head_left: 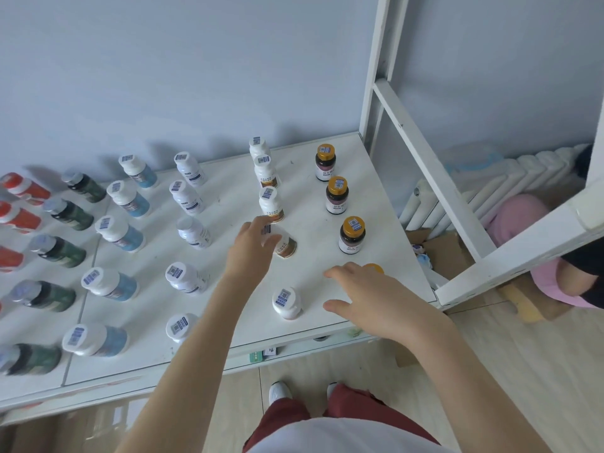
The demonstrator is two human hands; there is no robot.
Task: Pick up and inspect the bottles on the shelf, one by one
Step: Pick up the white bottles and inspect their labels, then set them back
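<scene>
Several columns of bottles stand on a white shelf point(310, 204) against a pale blue wall point(196, 76). The left hand point(251, 250) grips a white-capped bottle point(286, 247) mid-shelf; the right hand point(369, 299) hovers, fingers spread.

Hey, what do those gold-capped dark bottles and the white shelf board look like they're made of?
Gold-capped bottles: likely dark amber glass or plastic, glossy, with highlights on the shoulders. Shelf board: probably painted or laminated board, matt white, scuffed, with a visible seam.
</scene>
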